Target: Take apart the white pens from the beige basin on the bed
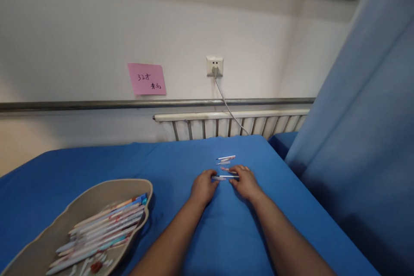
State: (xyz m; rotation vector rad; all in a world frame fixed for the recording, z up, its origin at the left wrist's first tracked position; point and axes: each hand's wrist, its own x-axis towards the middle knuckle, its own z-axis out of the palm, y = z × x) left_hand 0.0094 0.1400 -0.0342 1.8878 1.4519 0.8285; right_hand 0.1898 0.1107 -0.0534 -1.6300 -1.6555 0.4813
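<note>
My left hand [204, 187] and my right hand [245, 182] face each other low over the blue cloth. Between them lies a thin white pen refill [228, 176] with a dark left end. The thumb and fingers of each hand close around one end of it. Just under the refill, close to my left fingertips, is a pale, translucent pen part [220, 178]. A small pinkish piece [224, 168] shows beside my right fingers. Farther back, a white stick with a dark tip [225, 157] and a pale, pointed piece [223, 163] lie roughly parallel.
A beige tray [149, 187] at the lower left holds several pens [106, 228] and small white parts. Blue cloth [174, 159] covers the table. Behind it are a radiator [233, 115] and a plugged-in cord [226, 103]. A blue curtain [362, 129] hangs at the right.
</note>
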